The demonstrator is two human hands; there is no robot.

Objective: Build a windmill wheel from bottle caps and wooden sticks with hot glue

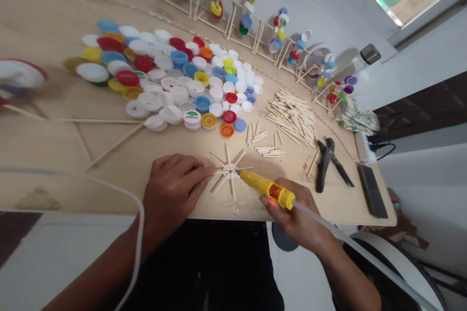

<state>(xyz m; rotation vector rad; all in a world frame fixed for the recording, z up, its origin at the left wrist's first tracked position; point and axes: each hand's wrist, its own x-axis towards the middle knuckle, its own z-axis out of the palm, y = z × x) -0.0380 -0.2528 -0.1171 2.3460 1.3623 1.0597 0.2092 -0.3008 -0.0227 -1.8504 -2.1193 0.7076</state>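
My right hand (297, 214) grips a yellow hot glue gun (260, 183), with a glue stick trailing from its back end. The gun's nozzle points at the middle of a star-shaped wheel of wooden sticks (229, 155), which lies flat near the table's front edge. A small white disc (230, 171) sits at the wheel's hub. My left hand (178, 180) rests on the table just left of the wheel, its fingers together and closed on the leftmost stick's end. The fingertips partly hide that stick.
Many coloured bottle caps (178, 95) cover the table behind. Cut sticks (292, 114), a black cutter (326, 163) and a phone (372, 189) lie to the right. Stick frames with cap wheels (246, 22) line the back edge. A white cable (140, 233) crosses my left forearm.
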